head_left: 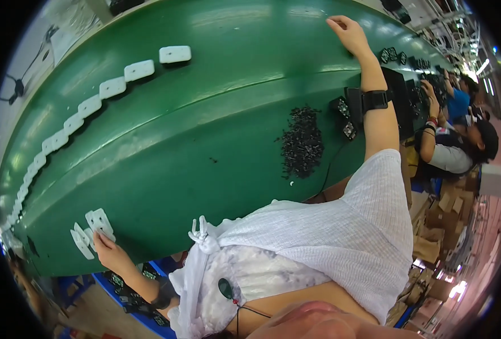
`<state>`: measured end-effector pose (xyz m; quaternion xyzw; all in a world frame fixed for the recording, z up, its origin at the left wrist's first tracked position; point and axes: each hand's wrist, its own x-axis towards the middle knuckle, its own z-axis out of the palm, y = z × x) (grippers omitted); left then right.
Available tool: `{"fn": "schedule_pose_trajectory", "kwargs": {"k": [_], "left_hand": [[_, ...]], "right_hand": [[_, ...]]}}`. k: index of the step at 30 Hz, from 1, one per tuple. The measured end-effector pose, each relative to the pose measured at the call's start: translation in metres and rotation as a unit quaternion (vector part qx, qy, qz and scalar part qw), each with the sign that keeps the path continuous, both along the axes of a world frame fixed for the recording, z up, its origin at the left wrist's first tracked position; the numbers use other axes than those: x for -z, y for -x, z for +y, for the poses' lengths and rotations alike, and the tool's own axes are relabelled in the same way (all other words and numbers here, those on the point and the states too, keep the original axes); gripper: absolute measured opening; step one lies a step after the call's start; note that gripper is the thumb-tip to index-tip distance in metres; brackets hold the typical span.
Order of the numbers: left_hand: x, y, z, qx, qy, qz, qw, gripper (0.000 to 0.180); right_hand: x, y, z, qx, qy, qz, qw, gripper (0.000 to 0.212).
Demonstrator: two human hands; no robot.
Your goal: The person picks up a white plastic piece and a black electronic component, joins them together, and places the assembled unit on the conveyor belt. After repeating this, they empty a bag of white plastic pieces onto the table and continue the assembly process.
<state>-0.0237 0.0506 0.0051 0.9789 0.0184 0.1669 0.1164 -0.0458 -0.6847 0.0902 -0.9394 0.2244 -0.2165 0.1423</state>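
Observation:
My left hand (112, 255) is at the near left of the green table, its fingers closed on a flat white plastic cover (99, 219) with small dark holes. More white covers (82, 240) stand tilted against one another just beside it. Stretched far out to the right, my right hand (350, 36) hangs over the back part of the table. Its fingers are bent and pressed together; whether anything small is between them is hidden. A curved row of similar white pieces (139, 70) runs along the table's far left side, away from both hands.
A heap of small black parts (301, 142) lies right of the middle. Black square modules (345, 118) and a black panel (396, 96) sit below my right forearm. A blue bin (134, 302) with dark parts stands under the near edge. Co-workers (460, 138) sit at the right.

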Motion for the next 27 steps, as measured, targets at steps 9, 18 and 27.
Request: {"fn": "schedule_pose_trajectory", "kwargs": {"k": [9, 18, 27], "left_hand": [[0.034, -0.03, -0.087, 0.139, 0.251, 0.103, 0.952, 0.028], [0.001, -0.03, -0.134, 0.263, 0.059, 0.028, 0.963, 0.043], [0.014, -0.011, -0.147, 0.318, 0.112, 0.0, 0.941, 0.053]], "right_hand": [[-0.02, 0.099, 0.037, 0.101, -0.068, 0.455, 0.882, 0.066], [0.026, 0.13, 0.092, -0.058, 0.044, 0.241, 0.968, 0.047], [0.035, 0.032, 0.233, -0.329, -0.236, -0.01, 0.914, 0.042]]}}
